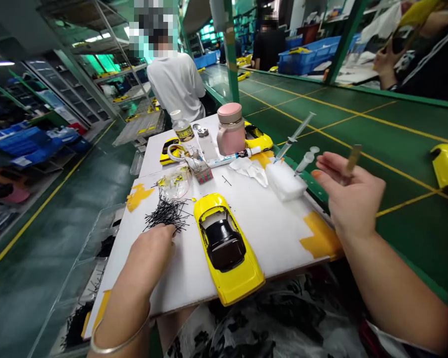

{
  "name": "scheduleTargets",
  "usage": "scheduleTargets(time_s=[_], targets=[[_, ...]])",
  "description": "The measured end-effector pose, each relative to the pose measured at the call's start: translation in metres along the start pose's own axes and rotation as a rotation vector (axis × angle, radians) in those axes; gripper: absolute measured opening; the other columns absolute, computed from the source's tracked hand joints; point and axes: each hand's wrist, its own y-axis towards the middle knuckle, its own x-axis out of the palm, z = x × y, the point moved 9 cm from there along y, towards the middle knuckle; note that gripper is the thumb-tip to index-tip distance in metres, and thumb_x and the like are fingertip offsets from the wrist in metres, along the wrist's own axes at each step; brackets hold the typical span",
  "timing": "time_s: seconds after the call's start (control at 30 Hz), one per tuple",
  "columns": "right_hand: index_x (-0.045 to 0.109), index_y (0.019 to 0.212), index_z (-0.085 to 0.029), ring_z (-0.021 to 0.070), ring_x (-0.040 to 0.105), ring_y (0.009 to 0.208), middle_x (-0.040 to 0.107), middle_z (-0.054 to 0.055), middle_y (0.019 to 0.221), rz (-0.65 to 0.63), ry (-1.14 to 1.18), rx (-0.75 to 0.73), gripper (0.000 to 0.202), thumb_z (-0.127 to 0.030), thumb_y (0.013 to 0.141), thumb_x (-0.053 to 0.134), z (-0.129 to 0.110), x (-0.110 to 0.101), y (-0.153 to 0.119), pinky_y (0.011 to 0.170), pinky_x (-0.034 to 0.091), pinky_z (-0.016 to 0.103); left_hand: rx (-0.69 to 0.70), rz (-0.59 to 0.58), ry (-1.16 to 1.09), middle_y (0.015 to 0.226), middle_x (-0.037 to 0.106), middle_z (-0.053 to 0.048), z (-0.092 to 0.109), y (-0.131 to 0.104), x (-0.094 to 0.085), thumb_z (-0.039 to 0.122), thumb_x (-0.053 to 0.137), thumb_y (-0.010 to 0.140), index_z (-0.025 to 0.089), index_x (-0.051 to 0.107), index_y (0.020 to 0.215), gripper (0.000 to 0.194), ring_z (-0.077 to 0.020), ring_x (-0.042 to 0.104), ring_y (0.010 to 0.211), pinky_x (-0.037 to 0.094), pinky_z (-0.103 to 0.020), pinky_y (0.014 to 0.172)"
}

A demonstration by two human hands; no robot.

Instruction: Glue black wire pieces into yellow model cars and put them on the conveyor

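Note:
My left hand (153, 251) is at the near edge of a pile of thin black sticks (166, 214), its fingers curled down and their tips hidden. My right hand (353, 191) is raised over the table's right edge. A flat brass-coloured tool (354, 160) sticks up from it, held between thumb and palm; its lower end is hidden. Between my hands lies a yellow toy car body (242, 278) with a black roof and dark window (226, 243). Left of my right fingers, a small syringe (305, 161) and a longer syringe (294, 134) stand in a white foam block (285, 180).
On the white board (269, 238) stand a pink mug (231, 129), a bottle (181, 127), a small jar (205, 141), a glue tube (224, 160) and a plastic bag (174, 183). A green conveyor (358, 129) runs along the right. A person in white (175, 82) sits ahead.

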Motion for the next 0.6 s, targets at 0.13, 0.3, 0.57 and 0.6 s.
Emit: scheduleTargets(time_s=[0.13, 0.3, 0.57, 0.6], targets=[[0.078, 0.106, -0.022, 0.031, 0.075, 0.1, 0.078, 0.006, 0.106, -0.153, -0.214, -0.079, 0.031, -0.029, 0.076, 0.083, 0.008, 0.024, 0.005, 0.092, 0.058, 0.046, 0.071, 0.148, -0.2, 0.096, 0.078, -0.006, 0.011, -0.015, -0.03, 0.028, 0.053, 0.089, 0.025, 0.077, 0.084, 0.025, -0.0226, 0.071, 0.071, 0.049, -0.03, 0.059], [0.077, 0.108, -0.023, 0.0299, 0.076, 0.089, 0.08, 0.007, 0.1, -0.265, -0.572, -0.257, 0.023, -0.028, 0.088, 0.068, 0.002, 0.042, 0.006, 0.079, 0.057, 0.04, 0.108, 0.066, -0.588, 0.093, 0.078, -0.002, 0.049, -0.035, -0.036, 0.031, 0.052, 0.1, 0.026, 0.066, 0.126, 0.03, -0.0168, 0.074, 0.078, 0.058, -0.026, 0.07], [0.071, 0.098, -0.025, 0.0314, 0.071, 0.088, 0.077, 0.007, 0.097, -0.302, -0.676, -0.293, 0.009, -0.029, 0.091, 0.067, 0.009, 0.046, 0.012, 0.074, 0.047, 0.039, 0.442, 0.218, -0.442, 0.099, 0.071, -0.003, 0.101, -0.055, -0.063, 0.008, 0.05, 0.099, 0.023, 0.068, 0.107, 0.026, -0.0129, 0.07, 0.086, 0.055, -0.022, 0.077], [0.069, 0.094, -0.025, 0.0309, 0.069, 0.085, 0.075, 0.007, 0.091, -0.265, -0.643, -0.256, 0.006, -0.03, 0.091, 0.068, 0.012, 0.042, 0.015, 0.074, 0.046, 0.039, 0.473, 0.252, -0.395, 0.102, 0.071, -0.004, 0.103, -0.058, -0.066, 0.009, 0.053, 0.098, 0.023, 0.069, 0.111, 0.025, -0.014, 0.069, 0.089, 0.056, -0.024, 0.08]])
